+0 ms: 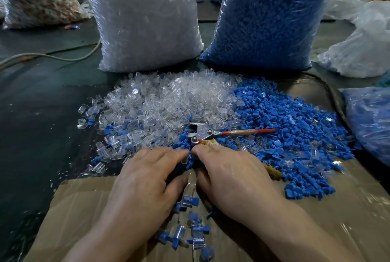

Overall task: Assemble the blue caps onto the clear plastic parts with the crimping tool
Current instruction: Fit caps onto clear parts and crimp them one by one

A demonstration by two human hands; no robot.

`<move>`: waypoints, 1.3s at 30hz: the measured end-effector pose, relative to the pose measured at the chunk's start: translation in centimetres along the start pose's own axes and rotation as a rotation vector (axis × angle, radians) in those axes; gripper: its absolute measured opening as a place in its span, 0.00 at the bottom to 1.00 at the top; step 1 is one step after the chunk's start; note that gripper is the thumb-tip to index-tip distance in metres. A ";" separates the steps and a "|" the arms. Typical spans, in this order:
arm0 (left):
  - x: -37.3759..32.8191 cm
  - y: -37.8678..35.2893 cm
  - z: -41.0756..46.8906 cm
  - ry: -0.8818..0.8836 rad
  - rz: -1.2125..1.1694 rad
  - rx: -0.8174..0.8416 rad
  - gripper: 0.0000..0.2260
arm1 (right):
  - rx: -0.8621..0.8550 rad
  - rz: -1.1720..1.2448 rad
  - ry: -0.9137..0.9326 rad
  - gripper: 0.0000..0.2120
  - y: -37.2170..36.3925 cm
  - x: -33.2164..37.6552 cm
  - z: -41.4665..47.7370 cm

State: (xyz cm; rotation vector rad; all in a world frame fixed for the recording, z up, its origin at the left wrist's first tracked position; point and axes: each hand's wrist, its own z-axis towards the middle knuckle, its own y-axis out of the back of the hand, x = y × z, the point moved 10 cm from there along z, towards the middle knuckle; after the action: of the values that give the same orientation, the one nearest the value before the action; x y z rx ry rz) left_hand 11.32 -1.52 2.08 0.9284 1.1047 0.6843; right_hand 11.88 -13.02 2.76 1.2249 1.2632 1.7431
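Hands meet fingertip to fingertip at the near edge of the pile. Left hand pinches a clear part; right hand is curled into the blue caps, grip hidden, can't tell. Crimping tool lies untouched on the pile, just past my fingers. Risks: a cap seated crooked gets crushed by the tool; loose parts slide and bury it. Behind: bag of clear parts, bag of caps, both full. Capped pieces lie on the cardboard.

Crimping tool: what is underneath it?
The crimping tool lies on loose blue caps and clear plastic parts where the two heaps meet. The surface beneath them is hidden.
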 end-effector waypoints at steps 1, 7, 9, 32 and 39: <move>0.0 -0.1 0.0 -0.009 -0.009 0.007 0.19 | 0.003 0.012 0.007 0.08 -0.1 0.1 0.0; -0.1 -0.1 0.1 -0.031 -0.002 -0.002 0.18 | -0.042 0.057 -0.035 0.06 0.2 -0.3 0.2; -0.5 -0.6 0.1 -0.056 0.050 0.053 0.21 | -0.026 0.033 -0.028 0.04 0.1 0.0 0.2; -0.1 0.2 0.1 -0.041 0.040 -0.079 0.08 | -0.070 0.302 -0.188 0.06 0.7 -1.4 -0.5; 2.4 1.6 -0.1 0.155 -0.193 -0.241 0.08 | -0.084 0.642 -0.255 0.05 0.0 -2.4 -0.8</move>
State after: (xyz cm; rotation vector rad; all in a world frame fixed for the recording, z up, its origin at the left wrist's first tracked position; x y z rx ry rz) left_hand 11.96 1.31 2.44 0.5625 1.2014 0.7203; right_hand 11.95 -15.44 1.92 1.8707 0.6740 1.9508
